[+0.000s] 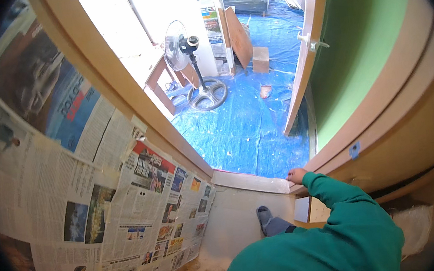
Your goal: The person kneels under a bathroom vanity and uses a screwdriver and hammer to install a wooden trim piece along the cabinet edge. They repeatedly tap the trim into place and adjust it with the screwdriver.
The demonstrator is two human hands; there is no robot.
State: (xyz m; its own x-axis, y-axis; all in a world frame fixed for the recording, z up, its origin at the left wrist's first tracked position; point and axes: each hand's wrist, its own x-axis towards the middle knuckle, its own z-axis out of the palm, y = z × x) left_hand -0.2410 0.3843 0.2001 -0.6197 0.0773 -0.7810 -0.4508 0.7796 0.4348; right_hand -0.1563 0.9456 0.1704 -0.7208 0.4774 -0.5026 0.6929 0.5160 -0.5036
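Observation:
My right hand [297, 175] reaches down to the right end of the pale door sill [253, 181], at the foot of the door frame. Its fingers look bent and drawn together at the edge of the blue plastic sheet [249, 143]. Whether they pinch the sheet or something small is too small to make out. A green sleeve [346, 201] covers that arm. My left hand is out of sight. Beside the sill, my foot in a grey slipper [264, 214] rests on the pale floor [235, 212].
Newspaper [151, 210] covers the wall at left. A green door [366, 53] stands ajar at right, with a wooden box [315, 210] below. Past the doorway are a standing fan [194, 59], a desk [156, 71], a leaning wooden board [239, 36] and a small box [260, 59].

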